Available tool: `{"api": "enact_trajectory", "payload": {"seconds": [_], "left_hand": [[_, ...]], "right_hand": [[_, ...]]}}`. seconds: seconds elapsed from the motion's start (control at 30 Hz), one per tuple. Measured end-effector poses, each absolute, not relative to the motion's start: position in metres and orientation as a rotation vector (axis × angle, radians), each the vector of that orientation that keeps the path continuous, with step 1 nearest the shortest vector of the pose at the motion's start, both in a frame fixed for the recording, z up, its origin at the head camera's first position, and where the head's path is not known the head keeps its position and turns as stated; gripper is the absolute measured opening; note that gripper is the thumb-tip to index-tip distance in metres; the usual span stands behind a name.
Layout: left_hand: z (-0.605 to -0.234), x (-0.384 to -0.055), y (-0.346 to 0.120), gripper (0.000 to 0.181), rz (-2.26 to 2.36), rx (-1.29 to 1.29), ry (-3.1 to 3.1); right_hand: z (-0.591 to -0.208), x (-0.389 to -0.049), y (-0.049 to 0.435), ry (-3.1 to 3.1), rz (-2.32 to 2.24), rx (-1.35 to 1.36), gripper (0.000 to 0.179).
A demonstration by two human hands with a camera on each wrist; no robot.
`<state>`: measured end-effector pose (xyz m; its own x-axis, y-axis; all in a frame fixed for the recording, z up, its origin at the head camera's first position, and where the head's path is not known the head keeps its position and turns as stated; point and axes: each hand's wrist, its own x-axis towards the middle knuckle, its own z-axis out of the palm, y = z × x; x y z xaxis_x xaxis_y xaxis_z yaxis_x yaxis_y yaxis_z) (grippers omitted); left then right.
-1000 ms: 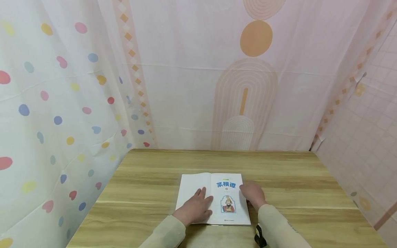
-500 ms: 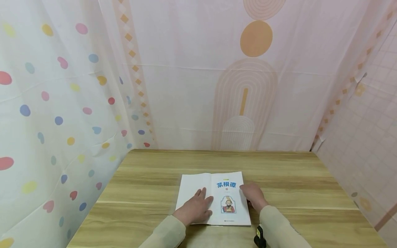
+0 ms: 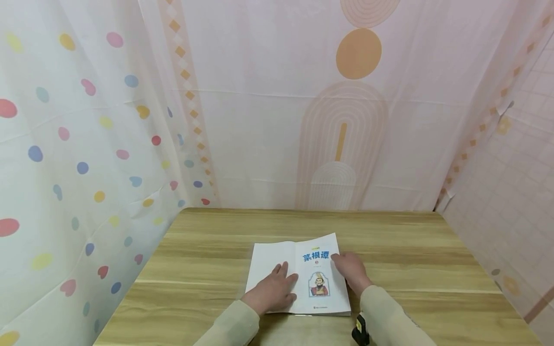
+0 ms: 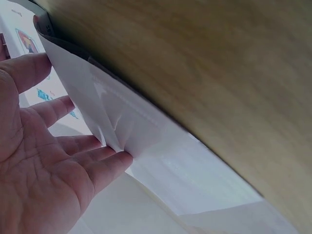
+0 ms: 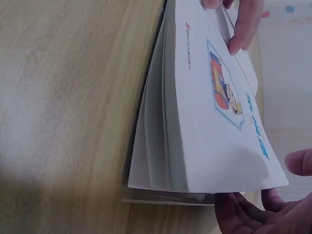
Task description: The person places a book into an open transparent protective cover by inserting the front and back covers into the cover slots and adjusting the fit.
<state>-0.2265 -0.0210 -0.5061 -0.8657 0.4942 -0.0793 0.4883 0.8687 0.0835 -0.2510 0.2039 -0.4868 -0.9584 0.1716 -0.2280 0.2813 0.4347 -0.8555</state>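
Observation:
An open book (image 3: pixel 320 302) lies on the wooden table, its left page blank. The right page (image 5: pixel 209 146) carries blue Chinese lettering and a framed cartoon of a bearded figure in red. My left hand (image 3: pixel 273 288) rests with spread, straight fingers on the left page, near the spine. In the left wrist view, the fingertips (image 4: pixel 124 158) press on the white paper. My right hand (image 3: pixel 352 271) holds the right edge of the book, thumb on the printed side and curled fingers (image 5: pixel 243 214) beneath. The upper right corner of this page stands raised, with several leaves fanned below it.
The wood-grain table (image 3: pixel 207 269) stretches around the book to a curtain (image 3: pixel 255 144) at the back. A dotted curtain (image 3: pixel 86 144) hangs on the left and a checked one (image 3: pixel 510 202) on the right. A small black device (image 3: pixel 360 331) sits at my right sleeve.
The right page's upper corner has risen and tilted up toward the left. My right thumb has shifted slightly left and up with it. The left hand has kept its place.

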Motion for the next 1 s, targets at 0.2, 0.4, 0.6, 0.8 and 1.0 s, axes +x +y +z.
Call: {"api": "enact_trajectory", "payload": {"seconds": [0.2, 0.4, 0.6, 0.8, 1.0], "left_hand": [[-0.506, -0.227, -0.021, 0.053, 0.105, 0.768, 2.941], [-0.506, -0.227, -0.021, 0.053, 0.119, 0.76, 2.935], [-0.506, -0.226, -0.022, 0.054, 0.153, 0.74, 2.922], [-0.505, -0.225, -0.022, 0.057, 0.184, 0.737, 2.91], [-0.507, -0.226, -0.023, 0.06, 0.185, 0.723, 2.887]], "right_hand": [[-0.488, -0.253, 0.203, 2.551, -1.585, 0.406, 0.062], [-0.492, -0.255, 0.202, 2.498, -1.656, 0.399, 0.064], [-0.488, -0.253, 0.197, 2.533, -1.636, 0.415, 0.059], [-0.485, -0.253, 0.196, 2.531, -1.645, 0.41, 0.059], [-0.495, -0.259, 0.202, 2.495, -1.755, 0.345, 0.059]]}}
